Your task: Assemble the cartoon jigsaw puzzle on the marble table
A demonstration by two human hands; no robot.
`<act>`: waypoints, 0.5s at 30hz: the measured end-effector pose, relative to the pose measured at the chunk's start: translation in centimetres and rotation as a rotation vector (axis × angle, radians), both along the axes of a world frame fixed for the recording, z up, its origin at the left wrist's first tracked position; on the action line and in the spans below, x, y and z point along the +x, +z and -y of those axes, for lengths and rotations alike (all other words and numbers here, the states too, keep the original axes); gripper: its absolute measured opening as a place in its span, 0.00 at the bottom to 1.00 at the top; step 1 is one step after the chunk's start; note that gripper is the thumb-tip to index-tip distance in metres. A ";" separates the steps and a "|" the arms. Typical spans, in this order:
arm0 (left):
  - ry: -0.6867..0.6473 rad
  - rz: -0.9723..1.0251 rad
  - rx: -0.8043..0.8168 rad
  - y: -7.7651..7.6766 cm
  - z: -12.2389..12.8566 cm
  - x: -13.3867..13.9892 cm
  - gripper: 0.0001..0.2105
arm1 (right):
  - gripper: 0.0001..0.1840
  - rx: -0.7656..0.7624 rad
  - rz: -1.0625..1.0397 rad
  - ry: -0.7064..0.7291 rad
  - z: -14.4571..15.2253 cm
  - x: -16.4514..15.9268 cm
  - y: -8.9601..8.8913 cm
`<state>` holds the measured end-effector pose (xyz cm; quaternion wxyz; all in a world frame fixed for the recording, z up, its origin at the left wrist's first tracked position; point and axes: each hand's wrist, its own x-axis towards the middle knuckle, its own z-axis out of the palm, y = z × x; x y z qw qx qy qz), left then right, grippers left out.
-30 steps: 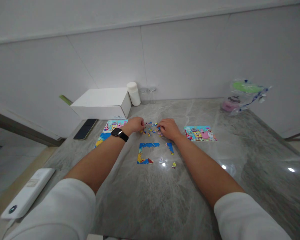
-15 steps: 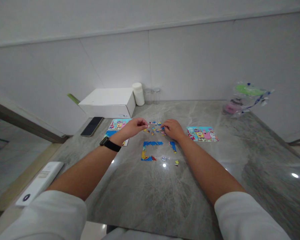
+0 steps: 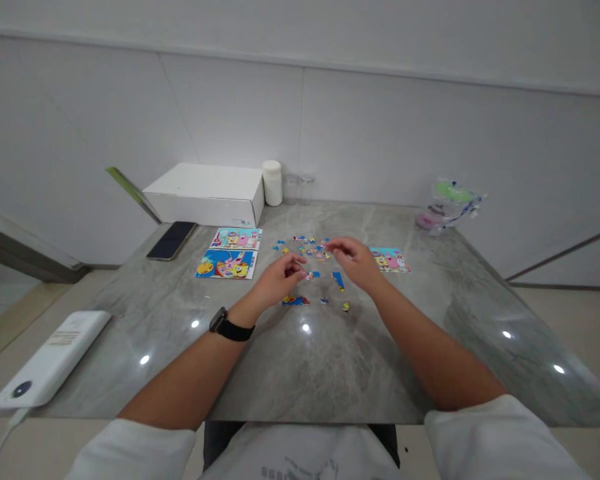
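Small multicoloured jigsaw pieces (image 3: 310,252) are scattered on the grey marbled surface (image 3: 340,363) near the narrowly curled left hand (image 3: 279,280) and loosely curved right hand (image 3: 357,260); whether anything is gripped cannot be told.

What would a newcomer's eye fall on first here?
Probably the colourful puzzle pieces scattered mid-picture, just beyond the left hand and beside the right hand. Next, perhaps, the bright blue cartoon card lying to the left. Then the clear bag with green and pink showing, toward the back right.
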<state>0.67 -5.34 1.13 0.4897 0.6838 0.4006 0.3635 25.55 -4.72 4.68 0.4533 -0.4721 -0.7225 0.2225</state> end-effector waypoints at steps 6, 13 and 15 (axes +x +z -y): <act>0.007 0.004 0.065 0.1 2.1 0.3 0.17 | 0.12 -0.324 -0.182 0.163 5.1 -3.3 -4.5; -0.011 0.063 0.028 -1.3 2.4 0.2 0.21 | 0.14 -0.371 -0.343 0.142 5.6 -4.6 -6.3; 0.048 0.103 0.025 -1.6 2.2 0.2 0.22 | 0.14 -0.358 -0.345 0.125 6.0 -4.7 -6.3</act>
